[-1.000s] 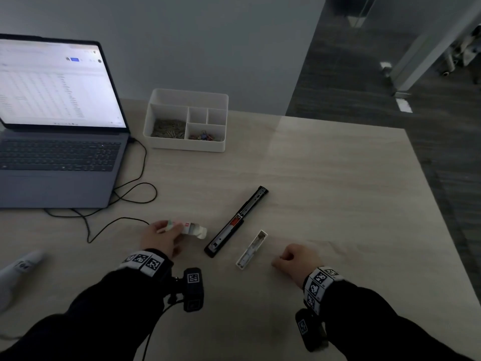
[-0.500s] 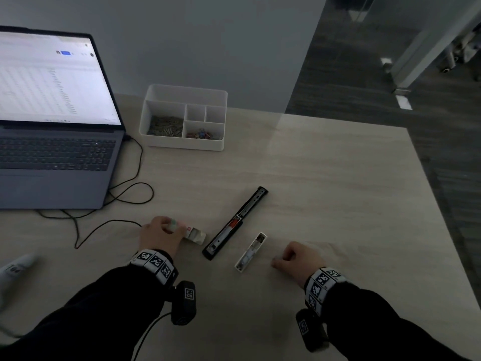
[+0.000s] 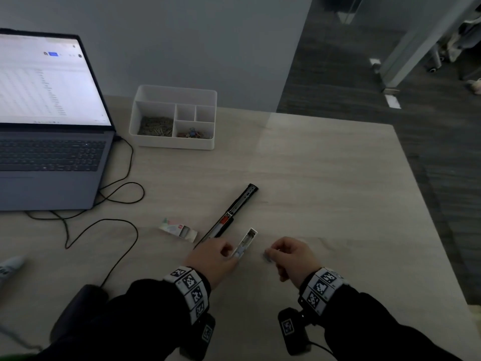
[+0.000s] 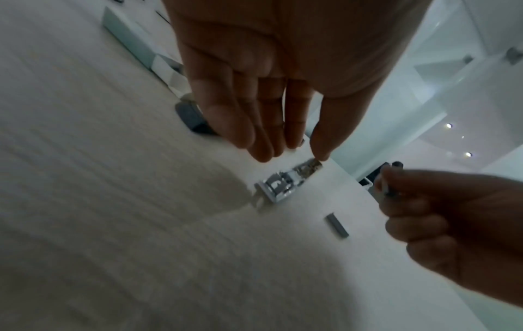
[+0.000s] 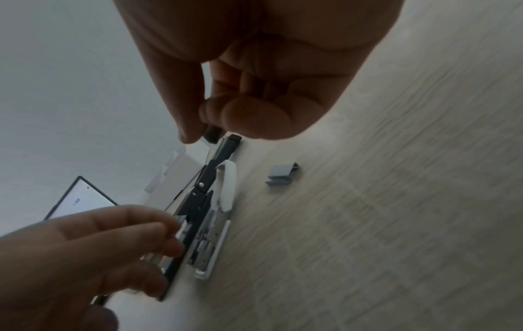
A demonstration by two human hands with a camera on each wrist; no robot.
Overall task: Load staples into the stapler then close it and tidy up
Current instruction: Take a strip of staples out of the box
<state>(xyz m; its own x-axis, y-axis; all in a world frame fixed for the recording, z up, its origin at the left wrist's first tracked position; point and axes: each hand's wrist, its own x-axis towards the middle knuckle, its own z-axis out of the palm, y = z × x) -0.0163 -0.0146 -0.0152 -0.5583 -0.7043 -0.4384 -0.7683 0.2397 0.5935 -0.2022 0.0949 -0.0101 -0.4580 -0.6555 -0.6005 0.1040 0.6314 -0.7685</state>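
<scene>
The stapler lies open on the table: a long black part [image 3: 229, 212] with a short white part [image 3: 246, 242] beside it, also in the right wrist view [image 5: 203, 201]. My left hand [image 3: 229, 254] reaches the white part's near end with fingers [image 4: 254, 138] nearly straight, touching the stapler. My right hand [image 3: 270, 254] hovers just right of it and pinches a small dark strip of staples [image 5: 212, 134] between thumb and forefinger. A second strip of staples [image 5: 283, 177] lies loose on the table under the right hand. The staple box [image 3: 178, 229] lies open left of the stapler.
A white desk organiser [image 3: 174, 144] with clips stands at the back. An open laptop [image 3: 52, 162] sits at the left, its black cable [image 3: 117, 230] looping toward the box. The table's right edge [image 3: 426, 204] borders dark floor.
My left hand let go of the staple box and moved right to the stapler's white part. My right hand rose off the table, now pinching a staple strip.
</scene>
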